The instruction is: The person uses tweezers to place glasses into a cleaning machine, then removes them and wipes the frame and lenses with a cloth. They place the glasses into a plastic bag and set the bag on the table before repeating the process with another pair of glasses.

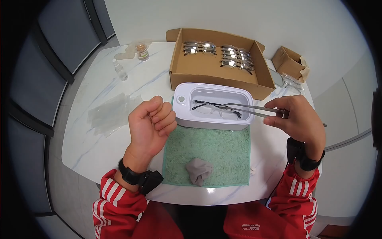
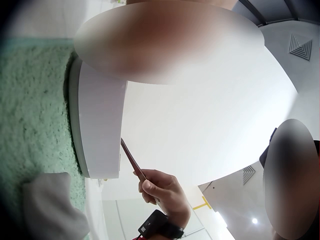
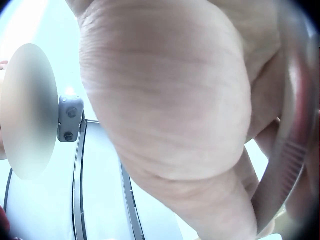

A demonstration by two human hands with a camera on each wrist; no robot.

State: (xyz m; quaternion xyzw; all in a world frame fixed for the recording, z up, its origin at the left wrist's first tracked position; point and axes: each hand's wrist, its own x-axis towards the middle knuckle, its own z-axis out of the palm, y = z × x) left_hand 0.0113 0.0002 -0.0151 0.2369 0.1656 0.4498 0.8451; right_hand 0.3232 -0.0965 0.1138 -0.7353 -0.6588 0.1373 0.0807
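Take the white tub (image 1: 211,122) as the clock's centre, twelve away from the person. Nearest, at six o'clock, a crumpled grey cloth (image 1: 199,171) sits on the green towel (image 1: 223,153), whose far part runs under the tub. Now the left hand (image 1: 153,123), just off nine: fingers curled right in toward the palm, nothing visible in its hold. Over at three, the right hand (image 1: 298,117) has fingers and thumb closed round metal tweezers (image 1: 250,106), prongs parted near the hand, tips down at the dark-armed glasses (image 1: 217,106) inside the tub; whether they grip, I can't tell. Clear bags (image 1: 109,115) lie farther out at nine, a small spray bottle (image 1: 120,71) and a jar (image 1: 142,52) around ten. Up at twelve, the open carton (image 1: 199,69) holds two columns of glasses; at two, there's a smaller box (image 1: 290,63).
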